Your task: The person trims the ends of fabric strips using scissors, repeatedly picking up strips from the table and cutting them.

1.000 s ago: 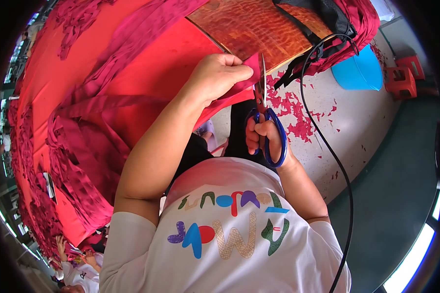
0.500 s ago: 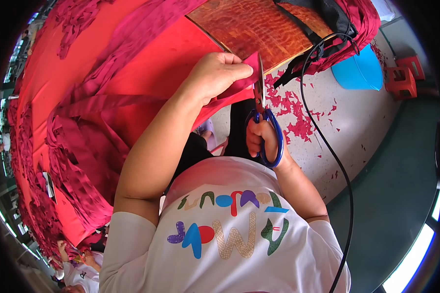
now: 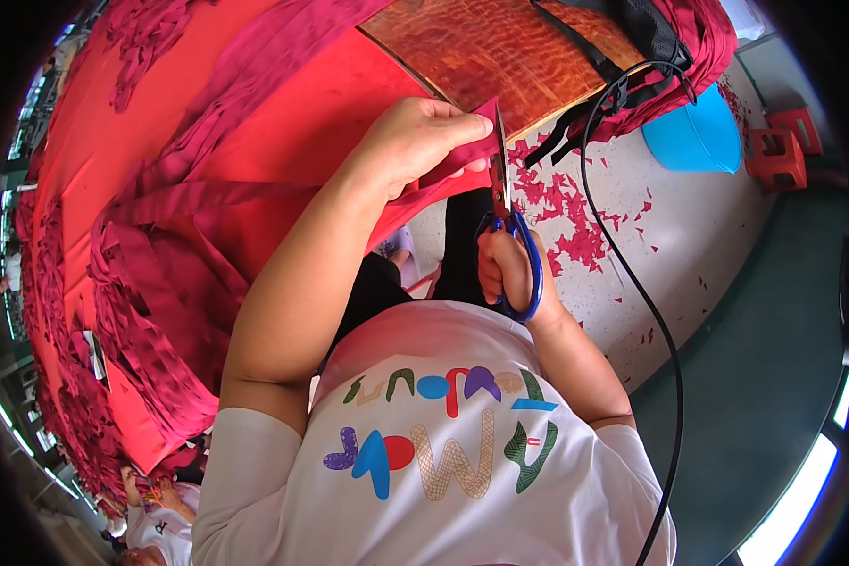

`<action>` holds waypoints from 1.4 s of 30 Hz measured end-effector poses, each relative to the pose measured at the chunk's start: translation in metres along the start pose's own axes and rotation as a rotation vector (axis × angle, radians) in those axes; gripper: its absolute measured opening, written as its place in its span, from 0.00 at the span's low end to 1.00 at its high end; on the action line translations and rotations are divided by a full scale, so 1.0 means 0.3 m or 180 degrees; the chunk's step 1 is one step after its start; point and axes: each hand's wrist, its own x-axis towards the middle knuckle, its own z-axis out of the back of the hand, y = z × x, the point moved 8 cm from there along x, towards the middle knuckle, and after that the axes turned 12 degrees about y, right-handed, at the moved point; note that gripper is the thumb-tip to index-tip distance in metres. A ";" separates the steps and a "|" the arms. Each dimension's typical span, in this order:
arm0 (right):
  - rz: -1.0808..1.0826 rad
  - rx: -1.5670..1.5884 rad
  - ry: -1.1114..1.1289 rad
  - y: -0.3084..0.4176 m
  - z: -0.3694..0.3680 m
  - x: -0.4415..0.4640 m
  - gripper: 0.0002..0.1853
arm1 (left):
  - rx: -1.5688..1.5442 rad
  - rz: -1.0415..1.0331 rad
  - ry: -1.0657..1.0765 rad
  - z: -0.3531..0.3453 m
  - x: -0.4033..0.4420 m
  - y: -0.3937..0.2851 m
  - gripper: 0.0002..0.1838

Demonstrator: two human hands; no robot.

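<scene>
My left hand (image 3: 420, 146) pinches a dark red fabric strip (image 3: 476, 146) between thumb and fingers, its end pointing up beside the blades. My right hand (image 3: 507, 266) grips the blue handles of a pair of scissors (image 3: 500, 179), with a finger through the loop. The blades point upward and lie along the strip's right edge; whether they are fully closed I cannot tell. From my left hand the strip runs left across the red table cover (image 3: 283, 132) toward more loose fabric strips (image 3: 160, 283).
A wooden board (image 3: 500, 57) lies at the table's far edge, with a black strap bag (image 3: 646, 38) beside it. Red scraps (image 3: 571, 222) litter the floor near a blue bucket (image 3: 693, 137) and red stools (image 3: 776, 158). A black cable (image 3: 646, 302) hangs at right. Another person (image 3: 160, 514) works at lower left.
My left hand and the strip have shifted very slightly upward. The scissors stay at the strip's edge, with the right hand nearly unmoved.
</scene>
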 end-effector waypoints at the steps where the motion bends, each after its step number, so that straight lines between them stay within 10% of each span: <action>1: 0.0007 0.0103 -0.0007 -0.004 0.002 0.001 0.11 | 0.0002 0.0002 0.0000 0.001 0.002 0.002 0.11; 42: -0.0141 -0.0073 -0.0246 0.007 -0.030 0.006 0.18 | 0.0235 0.0010 0.0093 0.002 0.005 0.006 0.12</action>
